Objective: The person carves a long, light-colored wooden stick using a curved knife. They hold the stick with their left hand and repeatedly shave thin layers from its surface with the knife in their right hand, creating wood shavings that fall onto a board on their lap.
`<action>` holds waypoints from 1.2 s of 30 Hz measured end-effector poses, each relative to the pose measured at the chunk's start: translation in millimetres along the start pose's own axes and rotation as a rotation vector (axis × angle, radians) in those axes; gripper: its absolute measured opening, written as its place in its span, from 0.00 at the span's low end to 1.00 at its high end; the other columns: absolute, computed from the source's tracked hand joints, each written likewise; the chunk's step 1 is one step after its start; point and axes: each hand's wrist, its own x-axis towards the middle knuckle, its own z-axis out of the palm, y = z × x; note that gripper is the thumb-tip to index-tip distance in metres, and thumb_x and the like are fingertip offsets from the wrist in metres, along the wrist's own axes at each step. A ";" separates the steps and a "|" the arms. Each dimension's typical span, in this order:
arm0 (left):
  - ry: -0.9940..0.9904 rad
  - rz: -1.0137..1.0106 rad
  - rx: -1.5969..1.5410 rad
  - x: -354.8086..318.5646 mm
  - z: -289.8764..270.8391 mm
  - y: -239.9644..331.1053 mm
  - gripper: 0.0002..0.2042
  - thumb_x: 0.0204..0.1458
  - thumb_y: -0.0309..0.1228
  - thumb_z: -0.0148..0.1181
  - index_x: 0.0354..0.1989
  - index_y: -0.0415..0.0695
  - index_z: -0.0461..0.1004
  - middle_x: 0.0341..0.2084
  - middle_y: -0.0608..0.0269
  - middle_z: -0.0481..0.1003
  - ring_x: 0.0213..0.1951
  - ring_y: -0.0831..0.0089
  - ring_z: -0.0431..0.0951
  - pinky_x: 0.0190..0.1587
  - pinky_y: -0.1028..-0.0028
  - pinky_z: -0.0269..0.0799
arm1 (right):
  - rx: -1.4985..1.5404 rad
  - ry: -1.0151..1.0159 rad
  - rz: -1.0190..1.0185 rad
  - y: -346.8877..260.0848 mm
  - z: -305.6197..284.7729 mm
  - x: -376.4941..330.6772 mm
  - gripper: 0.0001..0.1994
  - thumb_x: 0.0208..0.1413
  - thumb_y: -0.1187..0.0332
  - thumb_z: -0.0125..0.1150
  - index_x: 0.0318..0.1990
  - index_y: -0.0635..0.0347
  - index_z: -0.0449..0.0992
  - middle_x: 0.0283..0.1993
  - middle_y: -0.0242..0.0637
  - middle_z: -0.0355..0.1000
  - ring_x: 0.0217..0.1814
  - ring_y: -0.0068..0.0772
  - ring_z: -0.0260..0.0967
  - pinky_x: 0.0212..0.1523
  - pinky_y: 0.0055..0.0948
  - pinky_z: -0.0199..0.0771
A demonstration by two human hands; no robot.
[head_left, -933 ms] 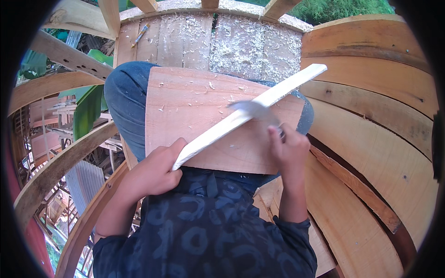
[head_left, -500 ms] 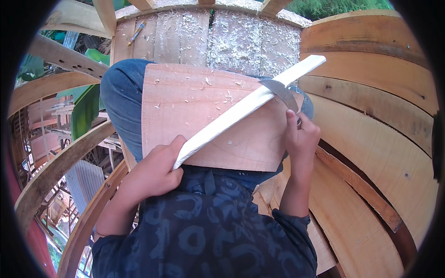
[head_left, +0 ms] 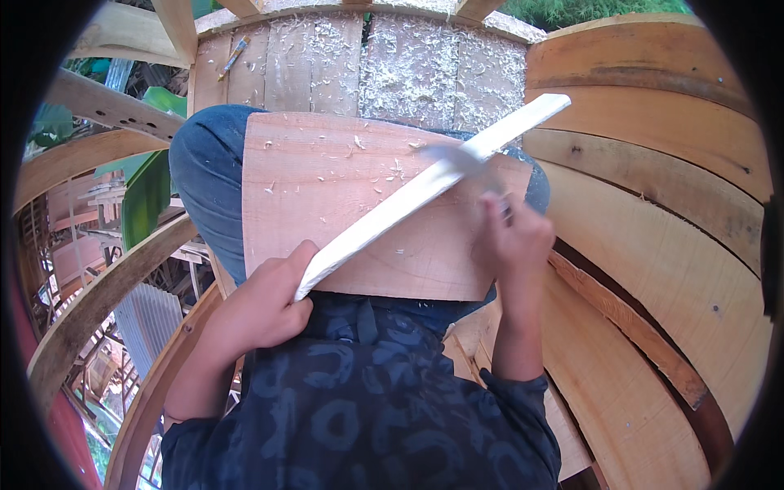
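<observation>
Much cutting looks done, with shavings (head_left: 408, 77) toward twelve o'clock; I cannot tell what is left; the left hand (head_left: 273, 298) has a closed grip on the white stick (head_left: 384, 217) at its eight o'clock end, over a board (head_left: 282, 188); the right hand (head_left: 520, 238) wraps round a blurry knife (head_left: 464, 159).

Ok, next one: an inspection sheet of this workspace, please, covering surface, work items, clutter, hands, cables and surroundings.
Surface: flat wooden board lying across the legs.
Job's things: pale wood strip, diagonal over the board; curved-bladed tool, motion-blurred, across the strip.
Clutter: shavings dense on the planks beyond the knees, a few on the board; slim pen-like object on the planks, far left.
Hands: left hand grips the strip's near end; right hand holds the tool.
Cables: nothing seen.
Surroundings: curved plank wall right; open timber ribs left; greenery beyond.
</observation>
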 end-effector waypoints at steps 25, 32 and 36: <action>0.232 0.083 0.268 0.7 31.9 8.8 0.16 0.41 0.22 0.56 0.41 0.36 0.63 0.29 0.43 0.70 0.33 0.44 0.74 0.36 0.54 0.70 | 0.687 -0.046 0.296 -31.8 5.9 2.3 0.22 0.50 0.61 0.73 0.42 0.71 0.73 0.29 0.28 0.74 0.29 0.14 0.64 0.29 0.19 0.64; 0.411 0.195 0.291 -2.1 35.6 -1.3 0.21 0.40 0.23 0.59 0.46 0.36 0.66 0.30 0.47 0.70 0.34 0.48 0.74 0.38 0.58 0.70 | 1.011 -0.065 0.417 -36.3 14.2 -0.1 0.15 0.53 0.67 0.69 0.40 0.73 0.75 0.32 0.34 0.76 0.34 0.18 0.72 0.35 0.19 0.70; 0.500 0.130 0.331 -7.3 22.5 -3.4 0.20 0.40 0.26 0.62 0.45 0.39 0.67 0.30 0.49 0.72 0.34 0.49 0.75 0.38 0.58 0.70 | 0.953 -0.073 0.438 -31.9 17.9 -6.3 0.13 0.54 0.67 0.69 0.37 0.71 0.77 0.30 0.32 0.76 0.32 0.16 0.70 0.33 0.18 0.68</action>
